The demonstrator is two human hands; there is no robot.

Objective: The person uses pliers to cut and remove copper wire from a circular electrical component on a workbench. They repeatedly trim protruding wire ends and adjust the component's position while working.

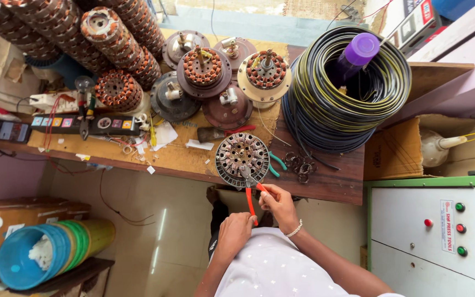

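Both hands are seen lowest in view: the left hand [233,234] is clenched around one red handle of the pliers [251,190], and the right hand [277,204] is closed on the other. Their jaws are set against the stator [242,158], which is stood on the bench [331,184] edge, beside green cutters [275,165] and a wire coil [347,91].

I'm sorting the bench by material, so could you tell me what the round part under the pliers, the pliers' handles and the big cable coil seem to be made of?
The round part looks like bare metal: dull grey, slotted, with rusty brown patches. The pliers' handles seem coated in plastic or rubber, a smooth bright orange-red. The cable coil appears sheathed in glossy black and yellow plastic; its core is hidden.
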